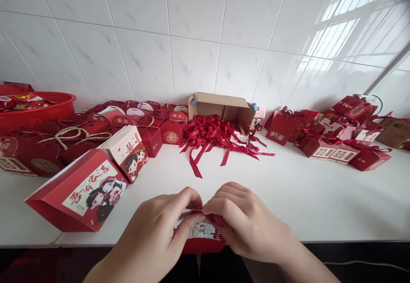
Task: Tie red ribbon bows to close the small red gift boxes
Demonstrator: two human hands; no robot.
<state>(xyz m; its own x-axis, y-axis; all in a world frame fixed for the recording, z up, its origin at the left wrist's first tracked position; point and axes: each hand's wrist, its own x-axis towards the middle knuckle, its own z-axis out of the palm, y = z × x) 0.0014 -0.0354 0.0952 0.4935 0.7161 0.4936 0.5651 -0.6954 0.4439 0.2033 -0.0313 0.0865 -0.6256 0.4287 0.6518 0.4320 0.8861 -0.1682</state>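
Both hands meet over a small red gift box (205, 245) at the table's front edge; a white printed picture shows on its near side. My left hand (166, 219) pinches the top edge of the box between thumb and index finger. From the other side, my right hand (241, 216) has its fingers closed on the same top edge, where a bit of red shows beneath them. The fingers hide most of the box top, so I cannot tell whether a ribbon is there.
A cardboard box (221, 99) spills red ribbons (213, 135) before the tiled wall. Printed red gift boxes (92, 189) stand at left, near a red basin (57, 107) of wrapped sweets. Ribbon-tied boxes (329, 148) are heaped at right on the white table (320, 201).
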